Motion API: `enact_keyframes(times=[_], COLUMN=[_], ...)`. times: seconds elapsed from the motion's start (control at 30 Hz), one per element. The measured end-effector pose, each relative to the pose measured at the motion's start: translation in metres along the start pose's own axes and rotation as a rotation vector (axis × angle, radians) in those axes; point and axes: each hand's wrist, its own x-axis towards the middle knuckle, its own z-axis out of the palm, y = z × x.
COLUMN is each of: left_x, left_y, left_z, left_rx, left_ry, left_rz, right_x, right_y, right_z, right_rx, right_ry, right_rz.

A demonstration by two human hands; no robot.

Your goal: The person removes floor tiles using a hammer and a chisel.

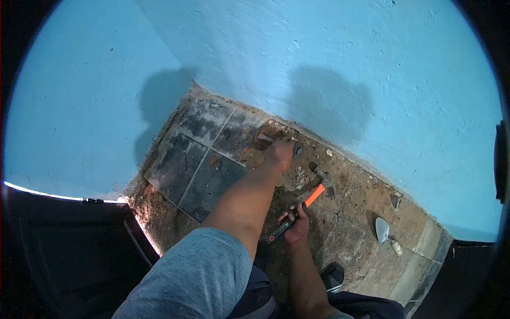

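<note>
My left hand point(280, 153) is closed around a chisel point(264, 137). Its flat metal end points left toward broken ground at the edge of the dark tiles, and its dark butt end shows right of my fist. My right hand point(297, 227) lies nearer to me, fingers wrapped around the black grip of a claw hammer point(315, 195). The orange part of the handle slants up and right to the metal head, which is apart from the chisel. Rubble and dirt surround the chisel tip.
Dark square tiles point(183, 159) cover the floor at left. Bare, rough ground runs along the blue wall point(255, 53). A trowel point(382, 229) lies at right, near a few pale tiles point(427, 239). A dark door point(79, 250) stands at lower left. My shoe point(332, 276) is below the hammer.
</note>
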Motion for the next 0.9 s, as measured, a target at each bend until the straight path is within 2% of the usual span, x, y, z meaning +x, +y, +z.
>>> enact_keyframes(times=[0.1,0.2,0.3,0.4,0.5,0.57,0.67,0.77,0.83,0.9], left_x=[-0.006,-0.004,-0.004,-0.009,-0.001,0.002,0.022,0.015,0.021,0.025], left_y=[0.005,0.003,0.001,0.002,-0.002,0.005,-0.002,0.0,-0.005,-0.009], left_z=[-0.01,-0.004,-0.001,0.0,-0.003,-0.021,-0.014,-0.039,-0.025,-0.02], left_rx=[-0.033,-0.03,-0.034,-0.02,-0.001,0.053,0.012,-0.115,-0.06,-0.006], left_ry=[0.024,0.074,0.111,0.164,0.094,0.002,0.052,0.016,0.113,0.143], left_rz=[-0.002,-0.005,0.01,0.033,0.038,-0.03,-0.025,-0.006,0.027,0.045], right_x=[0.001,0.001,0.019,-0.006,0.0,-0.003,-0.012,-0.013,-0.021,-0.012], right_y=[-0.001,0.001,0.005,0.008,0.0,-0.012,-0.033,-0.054,-0.063,-0.061], right_z=[0.002,0.01,-0.009,0.053,0.051,0.054,0.068,0.066,0.079,0.08], right_rx=[0.017,-0.046,-0.012,-0.186,-0.282,-0.375,-0.477,-0.553,-0.608,-0.488], right_ry=[-0.137,0.026,0.003,0.303,0.366,0.363,0.36,0.361,0.376,0.368], right_rz=[-0.027,-0.053,-0.003,-0.164,-0.209,-0.291,-0.43,-0.552,-0.664,-0.784])
